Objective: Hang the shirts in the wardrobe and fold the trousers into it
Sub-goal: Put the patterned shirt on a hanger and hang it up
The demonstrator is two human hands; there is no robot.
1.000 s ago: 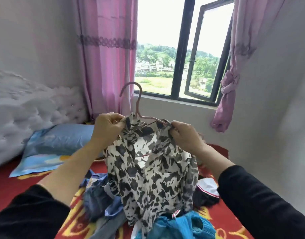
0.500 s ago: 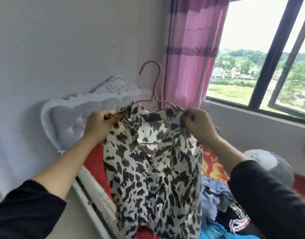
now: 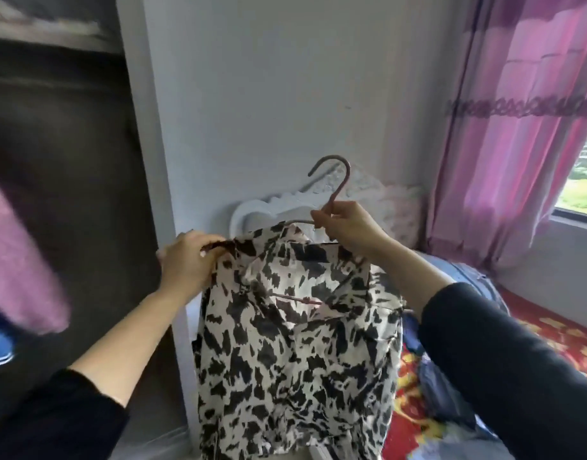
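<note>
A black-and-white patterned shirt (image 3: 292, 356) hangs on a pink hanger (image 3: 336, 184) in front of me. My right hand (image 3: 348, 229) grips the hanger's neck just below the hook. My left hand (image 3: 189, 260) pinches the shirt's left shoulder. The open wardrobe (image 3: 63, 194) shows dark on the left, with a blurred pink garment (image 3: 20, 270) hanging inside it. More clothes (image 3: 444, 393) lie heaped on the bed at the lower right.
The wardrobe's white side panel (image 3: 143, 127) stands between its opening and the grey wall. A white tufted headboard (image 3: 378, 200) is behind the shirt. The bed has a red patterned cover (image 3: 551, 333). Pink curtains (image 3: 517, 127) and a window are at the right.
The view has swung left from the window to the wardrobe. My right hand has shifted from the shirt's right shoulder up to the hanger's neck. My left hand still holds the left shoulder.
</note>
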